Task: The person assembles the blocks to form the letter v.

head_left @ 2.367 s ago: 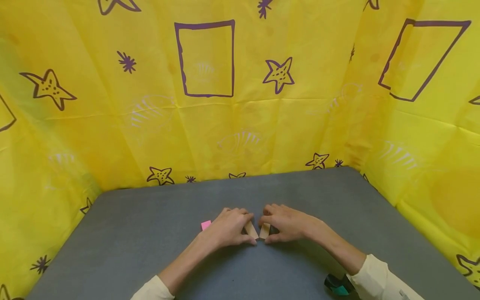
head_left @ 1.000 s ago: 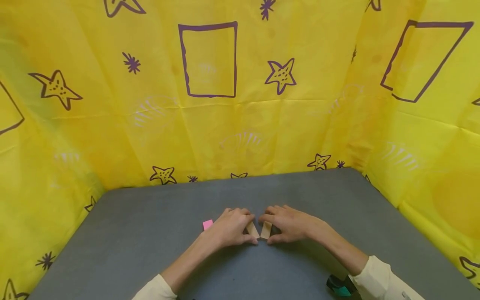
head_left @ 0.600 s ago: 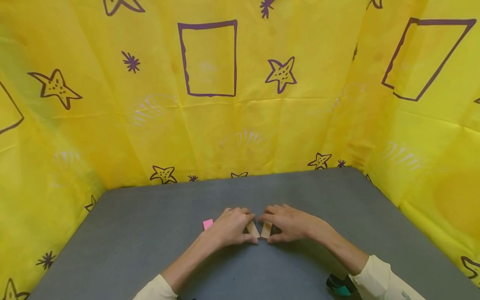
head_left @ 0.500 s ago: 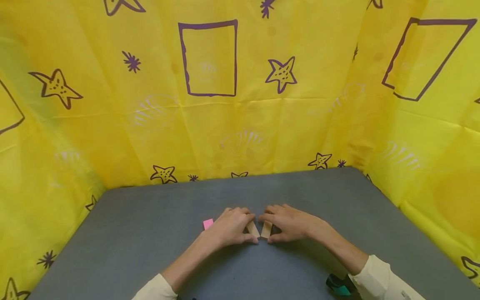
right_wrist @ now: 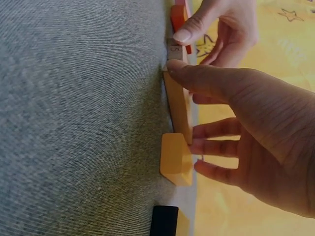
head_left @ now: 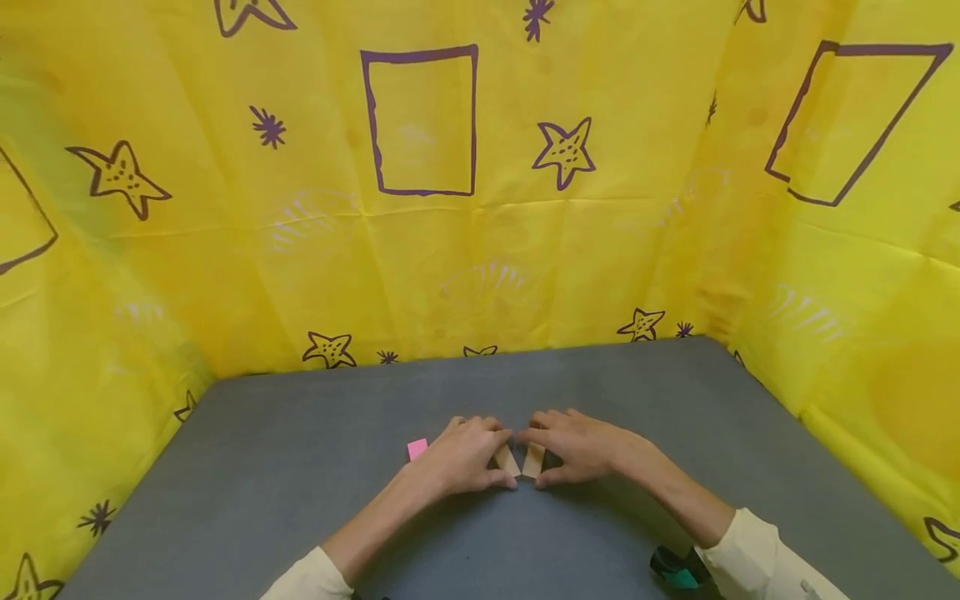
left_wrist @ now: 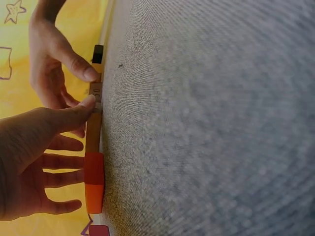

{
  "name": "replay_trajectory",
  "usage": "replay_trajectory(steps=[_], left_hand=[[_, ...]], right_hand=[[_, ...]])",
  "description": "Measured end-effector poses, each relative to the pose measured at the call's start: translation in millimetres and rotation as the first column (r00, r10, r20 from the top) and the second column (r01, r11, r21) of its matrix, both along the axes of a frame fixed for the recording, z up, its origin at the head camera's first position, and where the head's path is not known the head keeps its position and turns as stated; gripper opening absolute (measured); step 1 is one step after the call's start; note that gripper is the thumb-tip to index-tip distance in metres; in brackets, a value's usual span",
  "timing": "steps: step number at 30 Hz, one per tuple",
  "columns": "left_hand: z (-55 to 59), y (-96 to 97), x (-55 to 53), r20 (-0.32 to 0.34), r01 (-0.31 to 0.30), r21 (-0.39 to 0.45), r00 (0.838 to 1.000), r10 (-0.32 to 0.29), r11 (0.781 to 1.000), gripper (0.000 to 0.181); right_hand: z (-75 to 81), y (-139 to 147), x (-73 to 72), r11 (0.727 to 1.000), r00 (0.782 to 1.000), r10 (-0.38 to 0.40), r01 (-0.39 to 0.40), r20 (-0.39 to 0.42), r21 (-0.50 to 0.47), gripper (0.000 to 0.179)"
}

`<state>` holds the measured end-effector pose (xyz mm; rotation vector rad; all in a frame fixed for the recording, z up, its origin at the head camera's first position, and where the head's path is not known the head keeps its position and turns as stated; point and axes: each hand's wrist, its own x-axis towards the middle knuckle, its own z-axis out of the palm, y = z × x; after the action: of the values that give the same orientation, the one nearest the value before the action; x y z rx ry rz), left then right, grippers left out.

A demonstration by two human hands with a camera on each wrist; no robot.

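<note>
Two plain wooden blocks stand close together in the head view, their near ends meeting in a V. My left hand (head_left: 467, 457) pinches the left wooden block (head_left: 507, 461), thumb at its near end and fingers at the far end. The right wooden block (head_left: 533, 462) is pinched the same way by my right hand (head_left: 576, 448). Dark printed marks show on an end face of the left block (right_wrist: 174, 49) in the right wrist view. The right block's long side (right_wrist: 177, 101) runs beneath the right thumb. The hands partly hide both blocks.
A pink block (head_left: 417, 448) lies left of the left hand. Beside that hand is a red-orange block (left_wrist: 94, 182). By the right fingers stand a yellow-orange block (right_wrist: 174, 157) and a black-ended one (right_wrist: 165, 221). A black-and-teal object (head_left: 681, 573) sits near the right sleeve; yellow cloth (head_left: 420, 275) walls the grey table (head_left: 300, 467).
</note>
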<state>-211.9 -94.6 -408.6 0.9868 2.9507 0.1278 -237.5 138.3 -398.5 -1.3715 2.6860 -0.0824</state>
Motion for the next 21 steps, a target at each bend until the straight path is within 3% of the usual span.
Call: replay_trajectory(steps=[8,21], left_hand=[[2.3,-1.6,2.2,-0.055,0.003,-0.013,0.998,-0.004,1.0,0.071],[0.8,1.1,-0.1,-0.021,0.003,-0.007,1.0,-0.003,1.0,0.069]], right_hand=[[1.9,-1.1,-0.1,1.0,1.0,-0.015,0.015,0.009,-0.022,0.064],[0.7,-1.8,2.4,0.999,1.0,-0.016,0.016,-0.013,-0.034,0.062]])
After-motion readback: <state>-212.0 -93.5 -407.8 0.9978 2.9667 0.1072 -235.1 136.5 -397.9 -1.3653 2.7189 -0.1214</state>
